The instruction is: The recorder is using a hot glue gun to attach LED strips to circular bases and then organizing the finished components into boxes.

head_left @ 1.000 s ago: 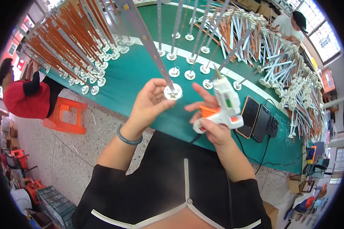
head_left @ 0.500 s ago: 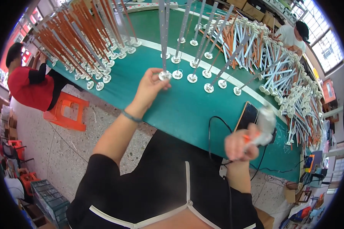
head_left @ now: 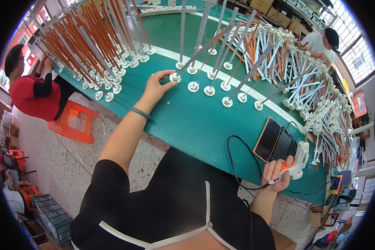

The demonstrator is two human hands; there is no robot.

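Observation:
My left hand pinches the rim of a white round base at the near edge of a loose group of standing strips. The strip on this base leans up and to the right, blurred among the others. In my right hand is a white hot glue gun with an orange trigger, held above the right part of the table with its nozzle pointing up. More white bases carrying grey or brown strips stand beside my left hand. A black cable loops from the glue gun's handle.
Rows of brown and grey strips stand on the green table at left. At right, strips with white bases lie heaped. A phone rests near the glue gun. Two people sit nearby; an orange stool is at left.
The glue gun has moved right and down, away from the phone, with my right hand. My left hand has shifted slightly left with the base, and its strip has gone from upright to leaning right.

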